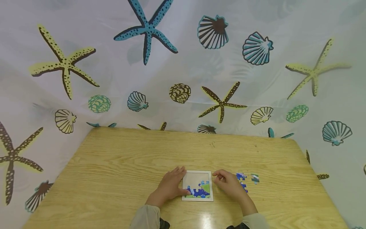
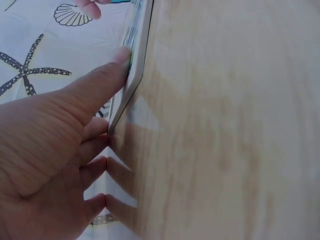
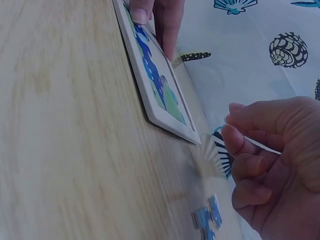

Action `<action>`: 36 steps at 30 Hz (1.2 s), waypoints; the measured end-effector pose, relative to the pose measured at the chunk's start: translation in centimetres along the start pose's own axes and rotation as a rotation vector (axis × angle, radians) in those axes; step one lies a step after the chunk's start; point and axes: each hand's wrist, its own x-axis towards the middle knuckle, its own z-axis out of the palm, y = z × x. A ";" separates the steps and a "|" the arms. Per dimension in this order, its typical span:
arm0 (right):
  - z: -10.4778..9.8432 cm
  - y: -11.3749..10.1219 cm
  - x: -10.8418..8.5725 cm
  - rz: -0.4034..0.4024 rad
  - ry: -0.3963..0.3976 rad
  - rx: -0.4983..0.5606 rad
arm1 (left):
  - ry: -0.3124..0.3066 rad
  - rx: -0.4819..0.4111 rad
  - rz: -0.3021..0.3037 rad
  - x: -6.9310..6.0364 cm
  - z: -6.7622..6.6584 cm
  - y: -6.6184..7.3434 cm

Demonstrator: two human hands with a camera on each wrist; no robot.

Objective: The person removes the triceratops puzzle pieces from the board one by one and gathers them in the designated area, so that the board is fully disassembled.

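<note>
A square jigsaw puzzle board (image 1: 197, 199) with a pale frame lies on the wooden table. Blue, purple and green pieces (image 1: 200, 192) fill its lower part and right side; bare backing shows at the upper left. My left hand (image 1: 171, 183) rests along the board's left edge, its thumb (image 2: 102, 82) pressing on the lower left of the picture and its other fingertips down on the table beside the frame. Just off the board's right edge is my right hand (image 1: 230, 184), fingers loosely curled. No piece shows between its thumb and index finger (image 3: 252, 117) in the right wrist view.
Loose puzzle pieces lie right of my right hand: blue-purple ones (image 1: 241, 176) partly hidden by it, and a green and white one (image 1: 255, 178) farther right. The wooden table (image 1: 128, 152) extends around, bordered by hanging cloth (image 1: 177, 70) printed with starfish and shells.
</note>
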 end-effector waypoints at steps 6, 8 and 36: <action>1.5 -0.6 0.4 -0.037 -0.061 0.013 | 0.006 0.005 0.004 -0.1 -0.2 0.2; 1.9 -0.7 0.4 -0.050 -0.080 0.018 | 0.008 0.009 0.006 -0.2 -0.2 0.2; 3.8 -0.7 0.9 -0.015 -0.085 -0.113 | -0.005 -0.002 0.002 -0.2 -0.5 0.4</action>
